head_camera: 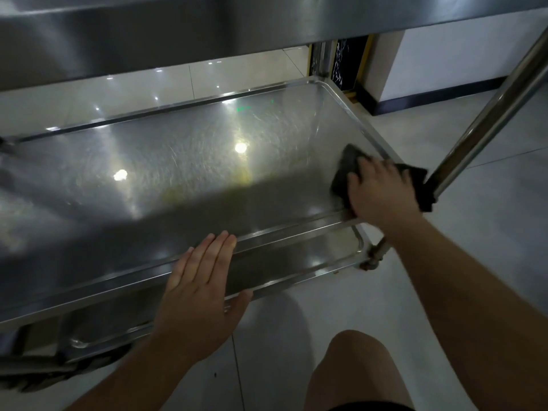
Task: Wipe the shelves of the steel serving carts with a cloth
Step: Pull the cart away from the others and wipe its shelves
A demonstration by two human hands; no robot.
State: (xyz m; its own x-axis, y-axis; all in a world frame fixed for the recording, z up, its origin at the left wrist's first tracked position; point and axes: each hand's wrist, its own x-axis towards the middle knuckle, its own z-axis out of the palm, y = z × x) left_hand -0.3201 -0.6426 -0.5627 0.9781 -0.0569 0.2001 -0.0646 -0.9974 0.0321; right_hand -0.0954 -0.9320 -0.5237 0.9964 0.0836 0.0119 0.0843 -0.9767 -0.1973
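- Steel serving cart (350, 232) seen from a crouch; a bare knee (353, 369) shows at the bottom of the view. Top shelf (148, 34) overhangs the upper frame, middle shelf (178, 173) fills the centre, and a lower shelf (296, 262) shows beneath its near rim.
- Dark cloth (345, 173) lies at the right end of the middle shelf, near the near-right corner. One edge trails over the raised rim toward the upright post (486, 114).
- Right hand (376, 194) rests on top of the cloth, fingers (367, 170) spread and nearly flat, pressing it down on the steel, not bunching it. Likely reason: a flat palm keeps more cloth in contact with the surface.
- Left hand (201, 280) lies flat along the near rim of the middle shelf, fingers straight and together, thumb hanging below the edge. It holds nothing. It looks placed to steady the cart on its wheels and to prop the person while reaching in.
- A caster (369, 264) is visible under the near-right corner, which fits the bracing guess.
- Shelf surface shows swirled streaks around the ceiling-light glare; whether those are damp wipe marks or old scratches cannot be told.
- Judgement: wiping of the middle shelf is under way at its right end.
- Pale tiled floor (489, 262) around the cart.
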